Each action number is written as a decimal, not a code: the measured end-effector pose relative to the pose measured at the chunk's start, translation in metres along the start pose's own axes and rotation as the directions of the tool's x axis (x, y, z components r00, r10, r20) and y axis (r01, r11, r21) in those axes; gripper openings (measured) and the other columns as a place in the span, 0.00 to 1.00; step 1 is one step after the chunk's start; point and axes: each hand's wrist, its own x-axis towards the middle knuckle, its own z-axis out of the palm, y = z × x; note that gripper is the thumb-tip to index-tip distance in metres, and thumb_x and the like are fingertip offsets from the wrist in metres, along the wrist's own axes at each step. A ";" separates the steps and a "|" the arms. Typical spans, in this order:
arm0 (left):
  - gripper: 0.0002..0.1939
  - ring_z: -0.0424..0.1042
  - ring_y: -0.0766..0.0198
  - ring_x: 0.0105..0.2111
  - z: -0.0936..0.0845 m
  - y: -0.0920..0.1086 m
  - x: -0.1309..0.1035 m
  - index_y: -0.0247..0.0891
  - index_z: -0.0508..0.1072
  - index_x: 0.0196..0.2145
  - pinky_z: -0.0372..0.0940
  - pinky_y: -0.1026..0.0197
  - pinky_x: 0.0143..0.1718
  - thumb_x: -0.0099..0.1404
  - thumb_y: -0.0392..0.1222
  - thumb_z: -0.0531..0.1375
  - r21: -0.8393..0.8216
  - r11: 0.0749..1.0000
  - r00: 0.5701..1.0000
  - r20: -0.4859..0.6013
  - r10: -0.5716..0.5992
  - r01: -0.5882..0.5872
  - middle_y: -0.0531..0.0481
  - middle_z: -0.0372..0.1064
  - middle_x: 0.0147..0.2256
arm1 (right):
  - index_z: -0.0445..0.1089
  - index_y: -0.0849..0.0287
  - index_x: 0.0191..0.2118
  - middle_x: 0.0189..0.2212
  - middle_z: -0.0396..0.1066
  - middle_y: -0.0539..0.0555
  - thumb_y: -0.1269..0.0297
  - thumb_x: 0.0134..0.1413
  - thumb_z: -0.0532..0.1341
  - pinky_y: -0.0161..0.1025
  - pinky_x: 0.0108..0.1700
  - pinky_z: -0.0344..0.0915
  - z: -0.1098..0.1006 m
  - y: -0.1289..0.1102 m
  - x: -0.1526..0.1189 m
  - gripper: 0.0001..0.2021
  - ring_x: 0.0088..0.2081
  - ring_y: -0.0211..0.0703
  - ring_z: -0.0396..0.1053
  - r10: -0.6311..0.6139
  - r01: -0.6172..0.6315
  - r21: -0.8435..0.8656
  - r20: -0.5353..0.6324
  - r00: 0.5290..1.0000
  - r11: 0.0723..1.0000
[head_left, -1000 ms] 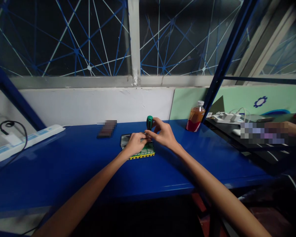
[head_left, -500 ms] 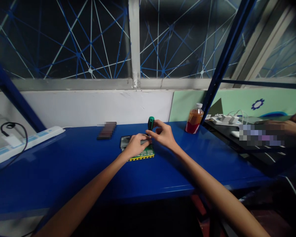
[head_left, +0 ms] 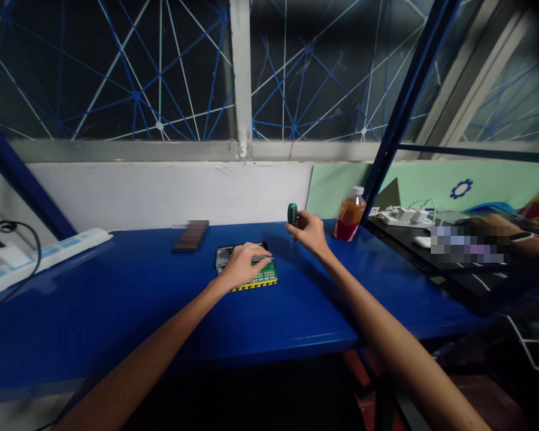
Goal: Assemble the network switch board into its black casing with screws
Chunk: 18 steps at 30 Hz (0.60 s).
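My right hand [head_left: 312, 232] grips a screwdriver [head_left: 292, 213] by its green handle, with the thin shaft pointing down. The screwdriver is upright, to the right of a green circuit board [head_left: 268, 275] and apart from it. Over the board lies my left hand [head_left: 244, 261], fingers stretched out and thumb apart. It covers much of the board, whose near edge has a yellow strip. A dark grey casing or tray [head_left: 223, 256] shows behind and left of this hand; how it joins the board is hidden.
A blue table [head_left: 161, 317] carries a dark, partly pixelated flat object [head_left: 190, 237], a bottle of orange-red drink [head_left: 349, 216] and a white power strip [head_left: 49, 258]. On a dark desk at the right are another power strip [head_left: 406, 216] and another person's hand [head_left: 498, 228].
My right hand has lifted the screwdriver off the board area and moved it right. My left hand stays over the board, its thumb and fingers now further from the screwdriver.
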 end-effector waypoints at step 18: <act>0.08 0.71 0.56 0.45 -0.002 0.003 -0.001 0.44 0.79 0.37 0.63 0.52 0.48 0.65 0.41 0.58 0.011 1.000 0.999 0.037 0.008 -0.008 0.50 0.77 0.40 | 0.68 0.58 0.34 0.20 0.68 0.48 0.60 0.46 0.62 0.35 0.26 0.61 0.009 0.002 -0.004 0.09 0.22 0.39 0.66 -0.025 0.025 0.009 0.047 0.999 1.000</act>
